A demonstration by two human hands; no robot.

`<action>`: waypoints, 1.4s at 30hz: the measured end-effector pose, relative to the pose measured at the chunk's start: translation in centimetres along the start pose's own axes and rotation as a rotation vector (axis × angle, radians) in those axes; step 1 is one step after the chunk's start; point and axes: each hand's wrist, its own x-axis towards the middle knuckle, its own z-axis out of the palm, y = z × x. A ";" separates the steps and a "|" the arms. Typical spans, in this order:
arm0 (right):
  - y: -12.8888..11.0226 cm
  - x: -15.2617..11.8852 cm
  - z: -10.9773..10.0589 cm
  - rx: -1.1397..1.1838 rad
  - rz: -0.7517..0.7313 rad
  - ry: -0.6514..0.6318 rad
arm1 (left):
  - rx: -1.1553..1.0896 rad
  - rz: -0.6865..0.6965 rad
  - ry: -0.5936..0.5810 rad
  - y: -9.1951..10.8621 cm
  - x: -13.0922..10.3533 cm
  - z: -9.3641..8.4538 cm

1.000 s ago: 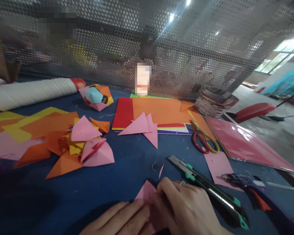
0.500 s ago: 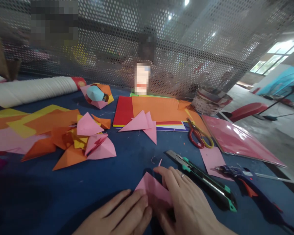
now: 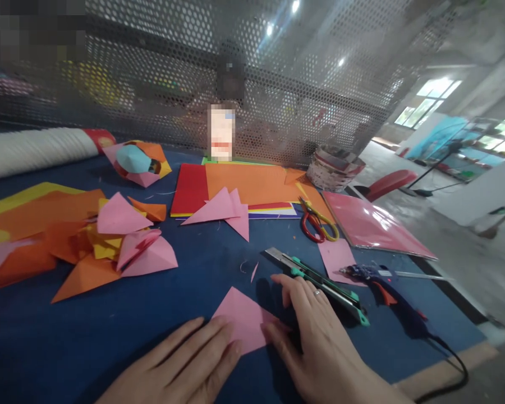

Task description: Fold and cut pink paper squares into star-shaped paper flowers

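Observation:
A small piece of pink paper (image 3: 249,321) lies on the dark blue table in front of me, one corner pointing away. My left hand (image 3: 183,359) rests flat over its left side with fingers stretched out. At the right corner, the thumb of my right hand (image 3: 317,328) touches the paper while its other fingers arch above the table, apart from the thumb. A utility knife (image 3: 315,283) with green parts and its blade out lies just beyond my right hand. Pink folded triangles (image 3: 219,206) rest partly on a stack of coloured paper (image 3: 248,182).
Folded orange, yellow and pink pieces (image 3: 109,241) lie left. Behind them are a paper ball (image 3: 137,163) and a white roll (image 3: 33,151). Scissors (image 3: 317,221), a glue gun (image 3: 391,292) with a cord, a pink packet (image 3: 374,221) and a woven basket (image 3: 334,168) stand right.
My right hand's fingers have lifted away from the paper, uncovering more of it. My left hand stays on the paper. The whole view has swung to the right.

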 end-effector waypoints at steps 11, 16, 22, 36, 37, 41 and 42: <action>0.8 -1.0 0.0 0.037 0.052 -0.035 | 0.092 0.131 -0.087 -0.7 0.1 -1.1; 0.5 -0.7 -0.4 0.114 0.058 -0.002 | 0.056 0.111 -0.074 -0.4 0.1 -1.1; -0.8 0.1 -0.1 0.024 0.077 -0.029 | 0.019 -0.016 -0.149 0.5 0.9 -2.6; -0.2 0.3 0.4 -0.054 0.015 0.000 | 0.160 0.025 -0.219 0.8 -3.1 -4.5; -0.1 0.4 0.4 -0.054 0.011 0.003 | 0.166 0.028 -0.236 0.7 -3.5 -4.7; 0.1 0.5 0.5 -0.047 0.005 0.008 | 0.143 -0.055 -0.245 1.2 -4.2 -4.9; 0.2 0.5 0.5 -0.046 0.006 0.009 | 0.131 -0.085 -0.237 1.4 -4.2 -4.9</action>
